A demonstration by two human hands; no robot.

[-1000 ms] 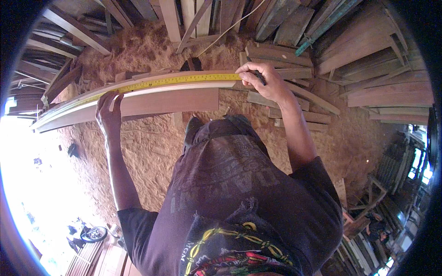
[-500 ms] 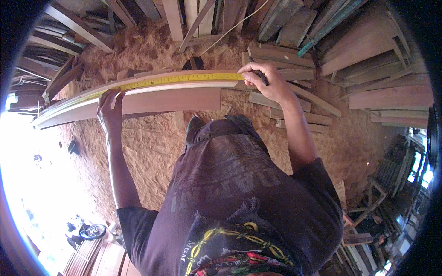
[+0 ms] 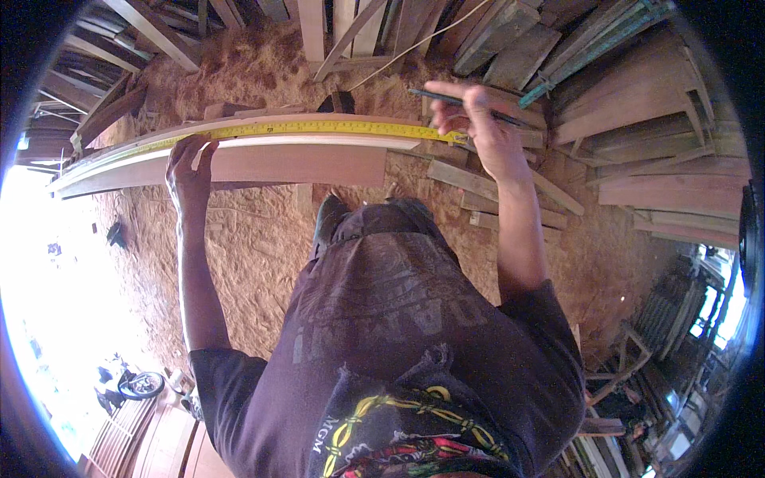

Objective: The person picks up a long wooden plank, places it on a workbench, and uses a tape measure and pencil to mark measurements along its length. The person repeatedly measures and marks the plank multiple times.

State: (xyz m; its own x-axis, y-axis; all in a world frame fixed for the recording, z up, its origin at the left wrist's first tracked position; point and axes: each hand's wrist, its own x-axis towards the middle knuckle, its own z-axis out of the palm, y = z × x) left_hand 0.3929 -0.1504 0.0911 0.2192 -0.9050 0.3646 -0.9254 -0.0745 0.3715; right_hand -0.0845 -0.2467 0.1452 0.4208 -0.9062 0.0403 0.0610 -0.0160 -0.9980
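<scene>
A yellow tape measure (image 3: 319,127) lies stretched along a long, pale reddish plank (image 3: 263,119). My left hand (image 3: 188,169) is closed at the plank's near edge, fingertips and thumb pinching the tape there. Near the tape's metal end, my right hand (image 3: 488,131) is raised and partly smeared by motion. A dark, thin pencil (image 3: 437,96) lies across its fingers, with the index finger stretched out above it. Whether that hand also touches the tape end I cannot tell. A wider brown board (image 3: 303,166) lies just nearer to me, beneath the planks.
Short timber offcuts (image 3: 462,177) lie on the sawdust-covered ground (image 3: 255,263) to the right. Stacked boards (image 3: 669,191) stand beyond them. More timber leans at the back, beside a greenish pole (image 3: 550,84). A wheel (image 3: 142,385) shows at the lower left.
My right hand has lifted off the tape and moved right, turning the pencil crosswise. The tape's metal end now shows. My left hand stays at about the same spot on the tape.
</scene>
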